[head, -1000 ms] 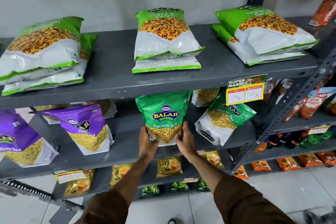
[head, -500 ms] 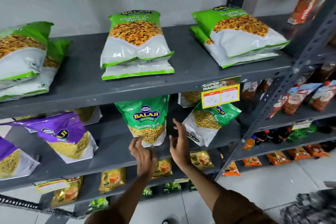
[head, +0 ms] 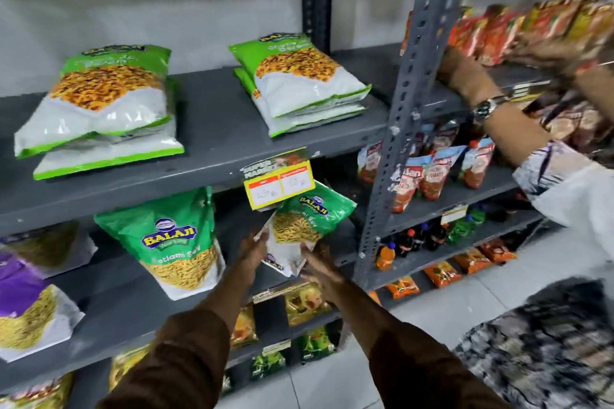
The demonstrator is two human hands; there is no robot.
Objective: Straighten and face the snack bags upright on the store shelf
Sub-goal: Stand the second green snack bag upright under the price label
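A tilted green Balaji bag (head: 307,222) leans to the right on the middle shelf (head: 133,305), under a yellow price tag (head: 279,184). My left hand (head: 254,247) holds its left lower edge and my right hand (head: 317,261) grips its bottom right corner. To the left an upright green Balaji bag (head: 176,242) stands facing front. Purple bags (head: 23,302) stand at the far left. On the upper shelf (head: 212,133) lie two stacks of light green and white bags (head: 99,106), (head: 305,83).
A grey slotted upright post (head: 405,109) divides this rack from the one on the right. There another person's arm with a wristwatch (head: 488,106) handles red packets (head: 518,26). Small red bags (head: 428,173), bottles (head: 408,239) and orange packets (head: 465,262) fill the lower right shelves.
My hands let go of the upright green bag and moved right onto the tilted green bag. The view swung right, bringing another person's arm into sight.
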